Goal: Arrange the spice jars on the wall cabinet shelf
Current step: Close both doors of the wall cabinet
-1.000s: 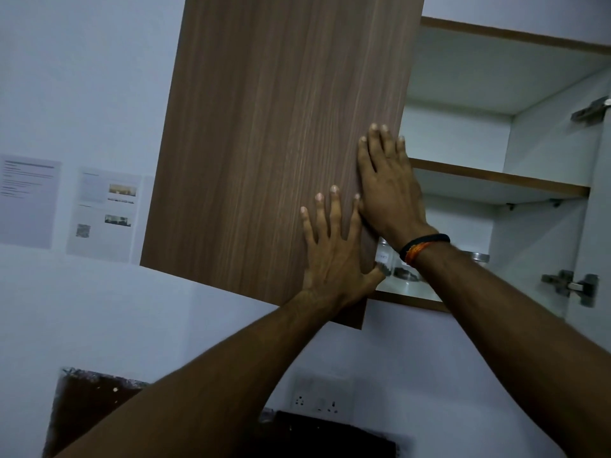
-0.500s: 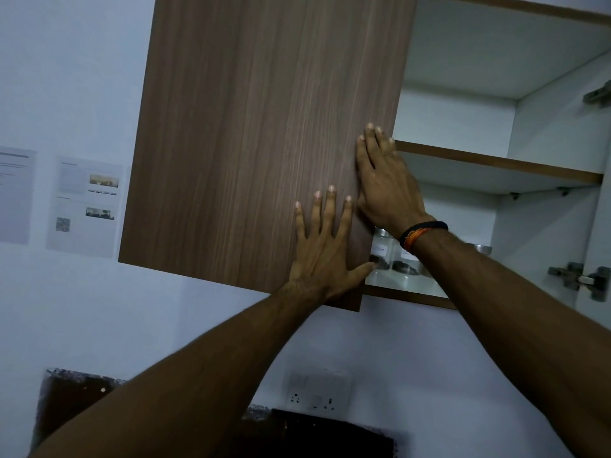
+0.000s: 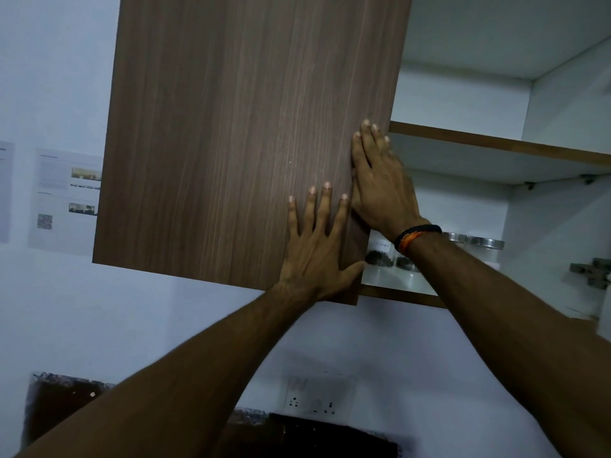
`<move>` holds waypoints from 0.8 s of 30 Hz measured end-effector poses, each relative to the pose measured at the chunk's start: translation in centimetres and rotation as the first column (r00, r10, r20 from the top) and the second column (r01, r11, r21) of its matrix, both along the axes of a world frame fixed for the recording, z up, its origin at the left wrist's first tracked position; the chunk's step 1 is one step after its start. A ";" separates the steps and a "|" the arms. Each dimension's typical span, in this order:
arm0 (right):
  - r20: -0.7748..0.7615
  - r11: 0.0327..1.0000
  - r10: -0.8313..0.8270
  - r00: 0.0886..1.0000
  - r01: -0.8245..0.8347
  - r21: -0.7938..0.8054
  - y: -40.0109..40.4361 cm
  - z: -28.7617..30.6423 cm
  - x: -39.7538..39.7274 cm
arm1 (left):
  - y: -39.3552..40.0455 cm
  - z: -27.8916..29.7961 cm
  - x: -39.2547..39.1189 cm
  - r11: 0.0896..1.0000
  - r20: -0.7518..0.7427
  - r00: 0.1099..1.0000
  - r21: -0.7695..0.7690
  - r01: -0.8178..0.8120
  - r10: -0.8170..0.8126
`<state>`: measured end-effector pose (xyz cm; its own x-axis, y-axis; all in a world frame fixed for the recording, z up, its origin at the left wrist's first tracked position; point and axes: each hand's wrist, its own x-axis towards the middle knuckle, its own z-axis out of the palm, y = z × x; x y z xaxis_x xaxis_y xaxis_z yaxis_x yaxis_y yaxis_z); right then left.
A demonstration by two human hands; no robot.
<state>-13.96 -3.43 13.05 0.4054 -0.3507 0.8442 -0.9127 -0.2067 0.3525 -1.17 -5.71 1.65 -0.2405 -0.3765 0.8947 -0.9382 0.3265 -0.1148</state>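
Here, clear spice jars (image 3: 380, 254) with metal lids and dark contents are seen on the bottom cabinet shelf (image 3: 400, 294), behind the right wrist. One white label's writing cannot be read. Both the left hand (image 3: 319, 249) and right hand (image 3: 377, 183) are pressed flat, fingers extended, against the wood-grain door (image 3: 238, 133).

The right forearm (image 3: 496, 309) hides most spice jars (image 3: 380, 254); their labels are too small to read.

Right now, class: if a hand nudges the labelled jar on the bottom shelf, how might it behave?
The labelled jar looks clear and rigid, probably glass, so possibly fragile. It holds little, so likely light. Standing upright, it would probably slide rather than tip.
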 end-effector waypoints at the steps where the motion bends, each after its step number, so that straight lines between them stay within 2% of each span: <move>1: 0.002 1.000 0.010 1.000 -0.010 -0.010 -0.1 -0.1 0.1 | -0.2 -0.1 0.0 1.000 -0.002 1.000 -0.019 0.002 -0.002; 6: -0.007 1.000 0.010 1.000 -0.010 -0.019 -0.2 -0.2 0.0 | -0.6 -0.2 0.4 0.999 0.023 1.000 -0.040 -0.012 0.013; 10: -0.028 1.000 -0.028 0.999 0.029 0.006 0.6 0.3 -0.3 | 0.5 0.1 0.4 0.998 0.044 0.998 0.029 -0.047 0.046; 14: -0.062 0.993 -0.064 0.996 0.070 0.098 3.0 0.5 -0.6 | 2.0 0.9 0.6 0.988 0.084 0.995 0.136 -0.067 0.056; 17: -0.022 0.988 -0.095 0.995 0.097 0.121 5.8 -0.4 -1.9 | 3.9 1.1 0.1 0.967 0.067 0.998 0.254 -0.001 -0.017; 19: 0.008 0.983 -0.138 0.990 0.135 0.122 8.0 -1.0 -3.3 | 5.6 0.8 -0.7 0.948 -0.001 0.996 0.306 0.084 -0.088; 21: 0.042 0.974 -0.188 0.981 0.180 0.134 10.4 -1.4 -5.1 | 7.4 0.5 -2.0 0.935 -0.062 0.984 0.310 0.175 -0.164; 24: 0.098 0.962 -0.253 0.962 0.239 0.135 14.4 -1.6 -7.9 | 10.0 0.0 -4.6 0.912 -0.065 0.956 0.287 0.293 -0.286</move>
<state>-21.86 10.95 11.41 0.1975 -0.5299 0.8247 -0.9732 -0.0052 0.2297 -5.81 4.32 1.65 -0.3601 -0.5368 0.7630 -0.7987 0.6001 0.0452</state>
